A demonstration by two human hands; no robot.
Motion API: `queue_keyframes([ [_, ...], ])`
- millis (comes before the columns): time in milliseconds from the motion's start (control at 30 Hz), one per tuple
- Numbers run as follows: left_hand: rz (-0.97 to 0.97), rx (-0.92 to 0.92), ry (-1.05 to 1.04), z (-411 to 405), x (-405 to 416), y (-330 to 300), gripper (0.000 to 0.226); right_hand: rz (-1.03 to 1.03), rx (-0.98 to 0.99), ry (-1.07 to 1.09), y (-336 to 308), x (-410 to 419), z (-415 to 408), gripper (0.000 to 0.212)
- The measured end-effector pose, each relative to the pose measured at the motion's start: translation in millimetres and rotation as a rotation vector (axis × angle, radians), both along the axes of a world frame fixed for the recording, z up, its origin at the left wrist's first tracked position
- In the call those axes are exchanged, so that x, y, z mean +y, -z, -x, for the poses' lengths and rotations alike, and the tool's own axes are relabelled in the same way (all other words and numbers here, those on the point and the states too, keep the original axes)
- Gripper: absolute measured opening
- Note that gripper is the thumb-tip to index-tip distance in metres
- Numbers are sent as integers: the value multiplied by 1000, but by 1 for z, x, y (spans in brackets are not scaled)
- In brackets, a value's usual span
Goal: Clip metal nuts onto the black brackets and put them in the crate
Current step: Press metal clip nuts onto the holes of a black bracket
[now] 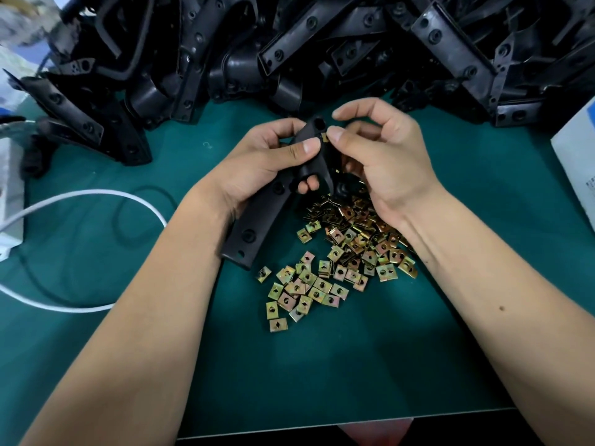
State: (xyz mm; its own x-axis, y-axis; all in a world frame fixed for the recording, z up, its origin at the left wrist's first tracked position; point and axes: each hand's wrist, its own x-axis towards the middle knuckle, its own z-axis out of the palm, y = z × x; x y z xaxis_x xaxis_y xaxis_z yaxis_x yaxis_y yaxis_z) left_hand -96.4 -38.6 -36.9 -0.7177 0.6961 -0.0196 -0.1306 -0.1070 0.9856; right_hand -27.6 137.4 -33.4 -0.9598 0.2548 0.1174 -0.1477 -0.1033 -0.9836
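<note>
I see 2 hands raised just above the green desk [370,365], both on 1 black bracket [257,220], my landmark here. The left hand [260,162] grips the bracket's upper part, thumb across its face and fingers [307,185] curled round from behind. The right hand [386,162] sits at the bracket's top right edge, its thumb and forefinger pinching 1 small brass-coloured nut [325,137] against that edge; its other fingers are curled loosely. The bracket's lower end slants down and left, toward the left forearm, and I cannot tell whether it touches the desk.

Just right of and below the bracket lies a loose heap of nuts [347,252], too many and too overlapped for me to count, the thickest part under the right wrist and a thinner scatter trailing toward the near edge. Beyond the bracket, a big pile of black brackets [289,49] runs along the whole far side; I cannot count those either.

Left of the bracket, 1 white cable [96,194] and 1 black cable [141,191] loop over the desk. Far right of it stands the corner of 1 white box [576,149]. Nearer me than the bracket, bare green surface runs between my forearms to the desk's pale front edge.
</note>
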Motion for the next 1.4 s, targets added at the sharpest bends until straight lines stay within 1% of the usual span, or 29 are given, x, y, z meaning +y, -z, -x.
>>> queue_keyframes([
  [100,15,24,27,1,0,-1,17,-62,22,-42,-1,3,1,19],
  [200,48,51,9,2,2,1,14,-160,18,-48,-2,9,3,19],
  [267,40,52,-45,3,6,3,9,-224,5,-5,-2,12,5,11],
  [300,2,25,-84,4,7,4,7,-265,3,37,-2,13,6,6],
  [333,-62,-26,-126,4,8,5,7,-351,4,96,-1,17,7,7],
  [400,-237,-180,-179,8,6,6,6,-693,-17,187,1,28,9,12],
  [433,-321,-253,-189,10,3,7,6,-863,-47,181,1,34,9,13],
  [467,-383,-307,-195,12,1,7,5,-976,-83,143,1,36,9,12],
  [533,-421,-347,-190,15,-2,8,3,-1070,-130,23,1,37,7,18],
  [567,-412,-340,-182,15,-3,8,5,-1105,-132,-25,1,36,7,20],
  [600,-398,-323,-176,14,-3,9,13,-1141,-124,-56,1,34,8,21],
  [633,-378,-305,-167,13,-2,9,19,-1164,-113,-75,2,33,8,21],
  [733,-300,-249,-168,8,0,6,11,-1150,-72,-95,3,30,9,12],
  [800,-261,-221,-163,7,1,5,16,-1107,-24,-51,3,27,8,10],
  [867,-264,-227,-176,6,2,4,15,-1044,18,-9,3,25,6,8],
  [933,-303,-273,-190,4,1,2,10,-1022,55,-18,1,23,5,4],
  [967,-336,-306,-192,3,0,1,9,-1049,80,-39,1,21,5,6],
  [1067,-390,-360,-160,2,-4,-1,21,-1201,84,-175,3,8,4,19],
  [1167,-355,-334,-142,1,-4,-1,14,-1202,41,-269,3,-1,4,19],
  [1267,-336,-318,-132,3,-3,0,2,-1189,11,-267,1,-3,6,14],
  [1333,-322,-306,-118,4,-4,2,7,-1179,38,-228,3,-4,5,11],
  [1400,-301,-284,-99,6,-4,3,9,-1048,65,-144,4,-3,4,11],
])
